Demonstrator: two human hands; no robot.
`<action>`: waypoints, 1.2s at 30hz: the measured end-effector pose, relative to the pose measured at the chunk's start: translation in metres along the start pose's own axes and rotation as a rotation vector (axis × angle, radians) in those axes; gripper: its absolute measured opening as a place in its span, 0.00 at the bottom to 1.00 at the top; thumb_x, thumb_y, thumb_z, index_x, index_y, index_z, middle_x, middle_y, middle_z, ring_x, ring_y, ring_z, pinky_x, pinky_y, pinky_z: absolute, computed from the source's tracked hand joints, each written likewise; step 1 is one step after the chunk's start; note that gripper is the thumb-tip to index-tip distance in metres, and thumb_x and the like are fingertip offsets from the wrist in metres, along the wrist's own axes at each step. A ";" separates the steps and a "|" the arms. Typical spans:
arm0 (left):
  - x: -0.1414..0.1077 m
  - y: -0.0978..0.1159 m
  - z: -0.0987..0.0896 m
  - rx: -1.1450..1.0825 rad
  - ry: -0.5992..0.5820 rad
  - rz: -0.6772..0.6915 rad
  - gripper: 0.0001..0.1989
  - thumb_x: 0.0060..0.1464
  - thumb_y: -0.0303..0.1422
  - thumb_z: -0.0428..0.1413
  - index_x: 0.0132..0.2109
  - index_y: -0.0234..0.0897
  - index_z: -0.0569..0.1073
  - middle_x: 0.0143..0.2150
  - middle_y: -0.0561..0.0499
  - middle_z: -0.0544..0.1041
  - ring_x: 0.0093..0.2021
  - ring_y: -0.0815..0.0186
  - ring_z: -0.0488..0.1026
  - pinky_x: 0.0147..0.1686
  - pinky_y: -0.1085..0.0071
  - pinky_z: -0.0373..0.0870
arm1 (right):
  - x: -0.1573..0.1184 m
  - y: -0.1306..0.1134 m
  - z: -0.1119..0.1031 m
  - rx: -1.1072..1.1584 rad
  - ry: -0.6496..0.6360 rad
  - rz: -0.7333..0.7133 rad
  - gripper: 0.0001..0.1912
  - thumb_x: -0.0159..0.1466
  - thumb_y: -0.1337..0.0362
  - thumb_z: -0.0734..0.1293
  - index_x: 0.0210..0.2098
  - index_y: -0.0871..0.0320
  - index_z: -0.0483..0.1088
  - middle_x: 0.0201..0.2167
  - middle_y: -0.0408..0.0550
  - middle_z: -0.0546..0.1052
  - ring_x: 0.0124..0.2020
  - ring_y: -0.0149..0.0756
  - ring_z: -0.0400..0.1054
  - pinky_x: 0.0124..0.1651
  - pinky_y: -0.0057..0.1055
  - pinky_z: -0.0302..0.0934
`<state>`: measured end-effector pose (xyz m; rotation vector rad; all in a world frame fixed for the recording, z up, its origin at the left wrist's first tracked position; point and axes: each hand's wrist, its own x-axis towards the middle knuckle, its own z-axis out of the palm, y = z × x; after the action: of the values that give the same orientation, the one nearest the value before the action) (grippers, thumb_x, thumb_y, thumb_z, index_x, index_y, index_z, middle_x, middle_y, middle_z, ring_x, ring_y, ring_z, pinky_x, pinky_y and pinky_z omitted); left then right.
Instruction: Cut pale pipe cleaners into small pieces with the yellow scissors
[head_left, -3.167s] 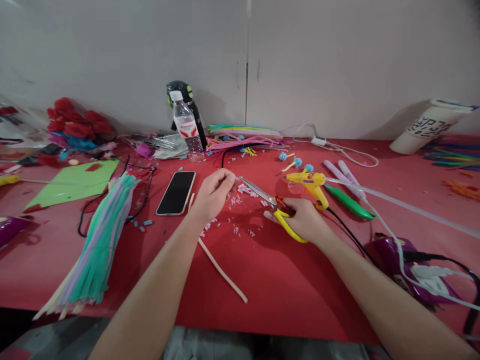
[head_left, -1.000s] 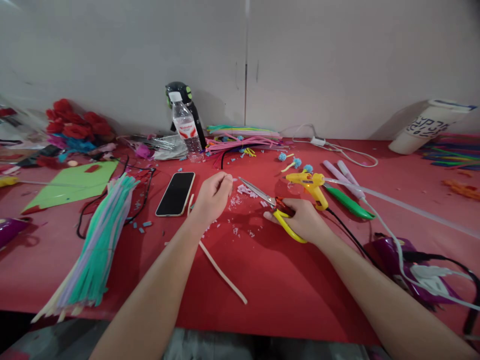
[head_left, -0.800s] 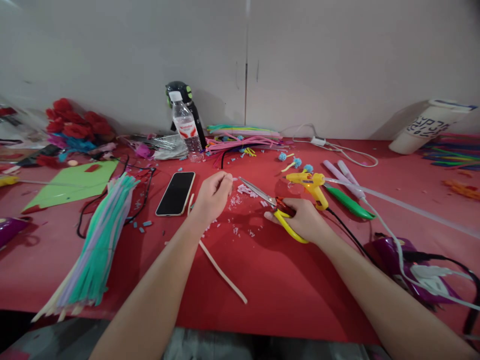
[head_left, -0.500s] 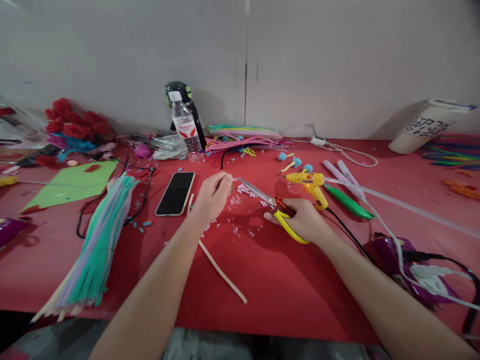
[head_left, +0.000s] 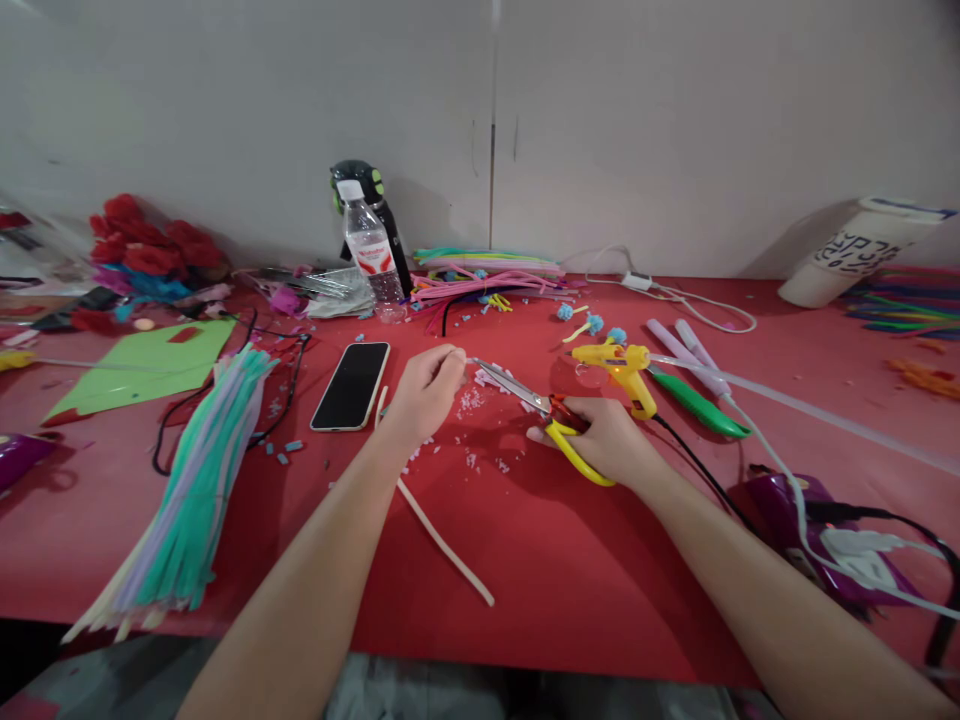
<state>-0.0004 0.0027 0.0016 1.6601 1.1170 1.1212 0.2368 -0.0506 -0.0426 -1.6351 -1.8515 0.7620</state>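
Observation:
My right hand is wrapped round the handles of yellow and red scissors, whose blades point left. The blade tips are at the fingertips of my left hand, which is pinched on a small pale piece, mostly hidden by the fingers. Below the blades, small pink cut pieces and fine bits lie on the red table. A cream pipe cleaner passes under my left forearm. The black phone lies left of my left hand.
Left is a bundle of green and lilac pipe cleaners. A yellow glue gun and green-handled tool lie right, near cables and a purple power strip. Behind stand a water bottle and tilted cup.
The scissor tips have moved slightly left, closer to the fingertips of my left hand. Both hands are otherwise almost still.

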 end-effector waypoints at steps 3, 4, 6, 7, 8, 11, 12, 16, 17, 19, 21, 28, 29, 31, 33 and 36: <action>0.000 0.001 0.001 -0.012 -0.007 -0.015 0.16 0.61 0.34 0.47 0.25 0.39 0.56 0.20 0.57 0.56 0.21 0.72 0.55 0.22 0.71 0.51 | 0.000 0.000 0.000 -0.008 0.005 0.003 0.29 0.51 0.42 0.72 0.21 0.57 0.54 0.19 0.37 0.52 0.23 0.27 0.45 0.22 0.25 0.43; 0.000 0.001 0.001 -0.010 -0.005 -0.013 0.16 0.61 0.34 0.47 0.25 0.38 0.56 0.20 0.57 0.56 0.21 0.72 0.55 0.22 0.71 0.51 | 0.000 0.000 0.000 -0.011 0.006 0.002 0.30 0.51 0.42 0.72 0.21 0.57 0.53 0.19 0.37 0.52 0.23 0.27 0.45 0.22 0.25 0.43; 0.000 0.002 0.001 -0.002 -0.003 -0.011 0.16 0.61 0.34 0.47 0.25 0.38 0.56 0.20 0.57 0.56 0.21 0.72 0.56 0.23 0.71 0.52 | 0.000 -0.001 0.000 -0.009 0.009 0.000 0.30 0.51 0.42 0.72 0.20 0.57 0.54 0.19 0.37 0.52 0.23 0.27 0.45 0.22 0.25 0.43; 0.000 0.003 0.001 0.002 -0.002 -0.011 0.16 0.61 0.34 0.47 0.25 0.38 0.56 0.20 0.57 0.56 0.21 0.72 0.55 0.23 0.71 0.52 | 0.000 -0.001 0.000 -0.006 0.011 0.001 0.30 0.51 0.42 0.72 0.20 0.57 0.54 0.19 0.37 0.52 0.23 0.27 0.45 0.22 0.25 0.43; 0.000 0.003 0.001 0.002 -0.002 -0.012 0.16 0.61 0.34 0.47 0.24 0.38 0.56 0.20 0.57 0.56 0.21 0.72 0.55 0.22 0.71 0.51 | 0.000 -0.001 0.000 -0.005 0.013 0.002 0.30 0.51 0.42 0.72 0.20 0.57 0.53 0.19 0.37 0.53 0.23 0.27 0.45 0.22 0.25 0.43; 0.001 0.004 0.001 -0.016 0.002 -0.026 0.16 0.60 0.33 0.47 0.24 0.38 0.55 0.19 0.57 0.56 0.21 0.73 0.55 0.22 0.71 0.51 | -0.001 -0.001 0.001 -0.009 0.017 0.007 0.30 0.51 0.43 0.72 0.20 0.57 0.53 0.19 0.37 0.52 0.23 0.27 0.45 0.22 0.25 0.42; 0.001 0.004 0.001 -0.025 0.003 -0.031 0.16 0.60 0.33 0.47 0.24 0.38 0.55 0.19 0.57 0.56 0.21 0.73 0.55 0.22 0.72 0.51 | -0.001 -0.001 0.001 -0.012 0.016 0.007 0.30 0.51 0.43 0.72 0.20 0.57 0.53 0.19 0.37 0.52 0.23 0.27 0.45 0.22 0.25 0.42; 0.000 0.005 0.001 -0.076 -0.005 -0.047 0.15 0.59 0.32 0.47 0.24 0.38 0.54 0.19 0.58 0.54 0.20 0.74 0.55 0.23 0.73 0.52 | 0.000 -0.001 0.001 -0.017 0.020 0.007 0.29 0.50 0.43 0.73 0.21 0.57 0.55 0.19 0.37 0.52 0.23 0.26 0.45 0.22 0.25 0.43; 0.000 0.005 0.001 -0.090 -0.006 -0.049 0.15 0.58 0.31 0.48 0.24 0.38 0.54 0.19 0.58 0.54 0.20 0.74 0.55 0.23 0.73 0.52 | 0.000 -0.001 0.001 -0.017 0.023 0.007 0.29 0.50 0.43 0.73 0.21 0.57 0.55 0.19 0.37 0.53 0.23 0.26 0.45 0.22 0.25 0.43; 0.000 0.004 0.000 -0.113 -0.005 -0.052 0.15 0.58 0.31 0.48 0.24 0.38 0.54 0.19 0.58 0.54 0.20 0.74 0.55 0.23 0.74 0.52 | 0.000 -0.001 0.001 -0.016 0.025 0.005 0.29 0.50 0.43 0.73 0.21 0.57 0.54 0.19 0.37 0.53 0.23 0.26 0.45 0.22 0.25 0.43; 0.000 0.005 0.000 -0.127 -0.010 -0.059 0.15 0.58 0.31 0.48 0.24 0.38 0.54 0.19 0.58 0.54 0.20 0.74 0.54 0.22 0.74 0.51 | 0.000 -0.001 0.001 -0.012 0.025 0.001 0.29 0.50 0.43 0.73 0.21 0.57 0.54 0.19 0.37 0.53 0.23 0.26 0.45 0.22 0.25 0.43; 0.000 0.009 0.002 -0.125 -0.028 -0.082 0.15 0.56 0.31 0.48 0.24 0.38 0.54 0.19 0.58 0.54 0.20 0.75 0.55 0.23 0.75 0.51 | 0.000 0.001 0.001 -0.019 0.021 -0.004 0.29 0.50 0.42 0.72 0.21 0.57 0.54 0.19 0.37 0.53 0.23 0.27 0.45 0.22 0.25 0.43; -0.001 0.009 0.002 -0.124 -0.032 -0.082 0.15 0.56 0.31 0.48 0.23 0.38 0.53 0.19 0.58 0.54 0.20 0.75 0.55 0.23 0.75 0.51 | 0.000 0.001 0.001 -0.018 0.022 -0.007 0.29 0.50 0.42 0.72 0.21 0.57 0.54 0.19 0.37 0.53 0.23 0.27 0.45 0.22 0.25 0.43; -0.001 0.010 0.002 -0.118 -0.040 -0.082 0.14 0.56 0.30 0.48 0.23 0.38 0.53 0.19 0.58 0.54 0.20 0.75 0.54 0.23 0.74 0.51 | 0.001 0.002 0.002 -0.014 0.020 -0.007 0.29 0.50 0.42 0.72 0.21 0.57 0.55 0.19 0.37 0.53 0.23 0.26 0.45 0.22 0.25 0.42; -0.001 0.011 0.002 -0.109 -0.044 -0.086 0.14 0.56 0.29 0.47 0.24 0.38 0.52 0.19 0.58 0.54 0.20 0.74 0.54 0.23 0.74 0.50 | 0.001 0.002 0.002 -0.013 0.015 -0.006 0.29 0.51 0.43 0.72 0.21 0.57 0.55 0.19 0.37 0.53 0.23 0.26 0.45 0.22 0.25 0.42; -0.001 0.010 0.002 -0.115 -0.046 -0.092 0.14 0.56 0.29 0.47 0.24 0.38 0.52 0.19 0.59 0.53 0.20 0.74 0.54 0.23 0.74 0.50 | 0.002 0.002 0.002 -0.022 0.020 -0.008 0.29 0.51 0.43 0.73 0.20 0.57 0.55 0.19 0.37 0.53 0.23 0.26 0.45 0.22 0.25 0.42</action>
<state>0.0035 -0.0014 0.0101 1.5235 1.0681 1.0634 0.2362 -0.0490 -0.0456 -1.6417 -1.8580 0.7220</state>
